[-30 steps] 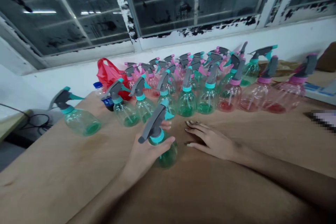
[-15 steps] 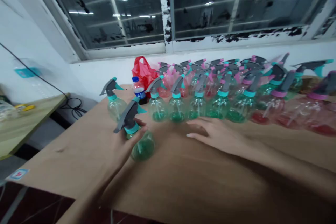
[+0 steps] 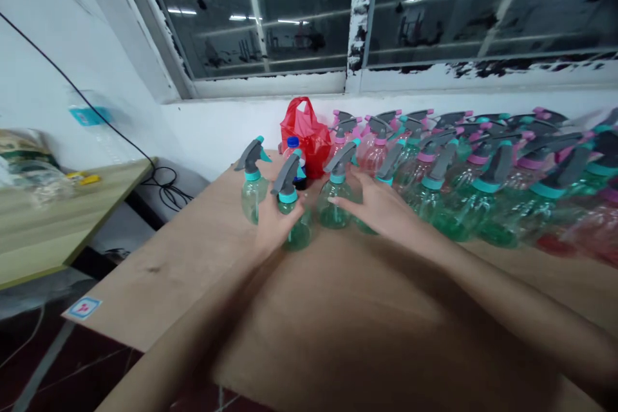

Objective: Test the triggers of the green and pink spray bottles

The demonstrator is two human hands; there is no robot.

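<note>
My left hand (image 3: 274, 222) is wrapped round a clear spray bottle (image 3: 298, 235) with green liquid, a teal collar and a grey trigger head. This bottle stands upright, partly hidden by the fingers. Just behind it to the left is another green spray bottle (image 3: 252, 199). My right hand (image 3: 386, 206) has thumb and fingers apart. Its thumb overlaps the right side of a third green spray bottle (image 3: 334, 212); whether it touches cannot be told. Part of a further spray bottle (image 3: 386, 174) shows behind the right hand.
Rows of spray bottles with green or pink-red liquid (image 3: 497, 225) fill the table's right and back. By the wall are a red plastic bag (image 3: 309, 135) and a blue-capped drink bottle (image 3: 292, 142). A second table (image 3: 72, 219) is on the left, with a black cable (image 3: 167, 187) beside it.
My left hand has carried its spray bottle away from me, nearer the row and more upright. The right hand has moved left to the row's end. The view has shifted left.
</note>
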